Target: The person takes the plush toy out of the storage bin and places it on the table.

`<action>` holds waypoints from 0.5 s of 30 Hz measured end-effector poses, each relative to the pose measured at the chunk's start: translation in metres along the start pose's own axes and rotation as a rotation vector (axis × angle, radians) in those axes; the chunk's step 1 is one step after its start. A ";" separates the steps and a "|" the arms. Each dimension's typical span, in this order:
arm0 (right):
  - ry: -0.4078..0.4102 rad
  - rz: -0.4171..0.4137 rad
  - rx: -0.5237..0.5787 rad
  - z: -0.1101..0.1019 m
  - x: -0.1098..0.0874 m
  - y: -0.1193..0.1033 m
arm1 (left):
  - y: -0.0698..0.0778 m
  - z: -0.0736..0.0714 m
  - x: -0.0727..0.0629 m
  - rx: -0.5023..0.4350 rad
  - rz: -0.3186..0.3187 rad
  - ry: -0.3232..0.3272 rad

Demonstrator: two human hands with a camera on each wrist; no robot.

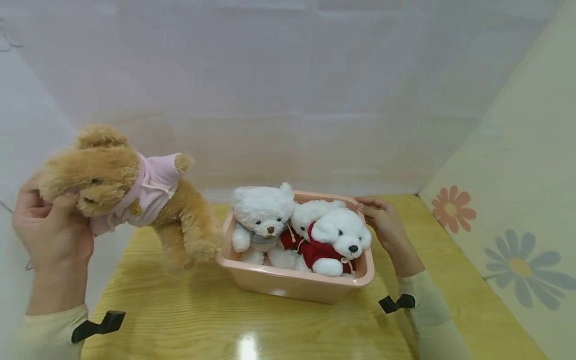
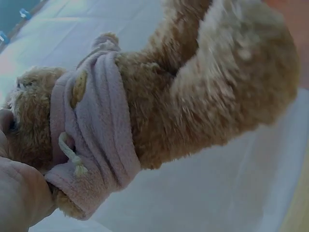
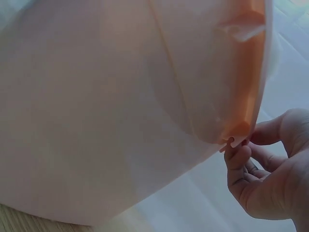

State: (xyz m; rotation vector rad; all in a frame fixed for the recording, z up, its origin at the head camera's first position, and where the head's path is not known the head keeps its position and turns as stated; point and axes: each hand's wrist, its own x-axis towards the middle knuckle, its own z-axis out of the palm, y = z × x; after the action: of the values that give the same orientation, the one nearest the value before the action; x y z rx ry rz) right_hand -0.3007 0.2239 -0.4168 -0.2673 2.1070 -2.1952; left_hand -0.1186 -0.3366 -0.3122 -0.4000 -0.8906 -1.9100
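My left hand (image 1: 56,225) grips a tan teddy bear (image 1: 168,200) by its head and holds it tilted on its side, left of the pink plastic basin (image 1: 288,280). The bear wears a pale pink hoodie (image 2: 96,130) with a cream drawstring, and its legs reach toward the basin's left rim. My right hand (image 3: 270,179) pinches the basin's rim at the far right corner. Inside the basin sit a white bear (image 1: 265,212) in grey, a white plush dog (image 1: 339,235) in a red hoodie, and another white plush (image 1: 310,212) partly hidden behind the dog.
The basin stands on a yellow wood-grain table (image 1: 270,325). A pale wall (image 1: 288,100) rises behind it, and a panel with printed flowers (image 1: 519,267) slants along the right side. White sheeting lies at the left.
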 end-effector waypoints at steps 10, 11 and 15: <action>0.088 0.037 0.112 0.013 -0.010 0.003 | 0.014 -0.043 0.022 0.114 -0.215 0.071; 0.094 0.039 0.113 0.014 -0.012 0.004 | 0.015 -0.048 0.025 0.153 -0.264 0.068; 0.100 0.026 0.144 0.019 -0.014 0.002 | 0.014 -0.067 0.041 0.334 -0.397 -0.021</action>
State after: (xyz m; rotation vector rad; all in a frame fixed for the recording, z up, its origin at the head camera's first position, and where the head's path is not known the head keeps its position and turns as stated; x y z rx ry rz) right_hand -0.2840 0.2078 -0.4191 -0.1205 1.9740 -2.3775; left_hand -0.1201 -0.4147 -0.3275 -0.0413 -1.3553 -2.0590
